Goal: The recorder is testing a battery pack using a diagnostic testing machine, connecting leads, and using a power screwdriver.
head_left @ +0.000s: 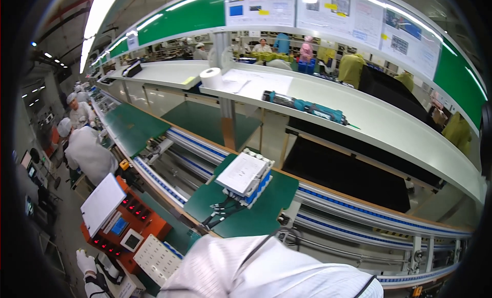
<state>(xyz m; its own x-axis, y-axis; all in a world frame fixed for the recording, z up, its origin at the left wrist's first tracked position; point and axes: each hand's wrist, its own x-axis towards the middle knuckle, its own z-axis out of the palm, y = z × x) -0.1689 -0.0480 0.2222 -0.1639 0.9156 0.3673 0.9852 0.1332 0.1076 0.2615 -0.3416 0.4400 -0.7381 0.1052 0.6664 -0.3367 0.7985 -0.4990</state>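
My left hand (86,262), in a pale glove, is at the lower left with its fingers extended and seemingly holding nothing. Closest to it are a black-and-white device (110,270) and an orange test instrument (148,221) with red digit displays and a small screen. My white sleeve and smock (266,267) fill the lower middle, and my right hand does not show. Beyond the smock, a battery pack (260,188) with blue cells and a white frame rests on a green board (279,193). A paper sheet (242,172) covers its top; black cables (220,211) trail from its near side.
Conveyor rails (359,208) run along the line. Above them, a white shelf (405,124) carries a teal electric screwdriver (307,109), a white roll (211,77) and papers. A white clipboard (102,203) leans on the instrument beside a perforated panel (158,259). Co-workers (92,149) stand at left.
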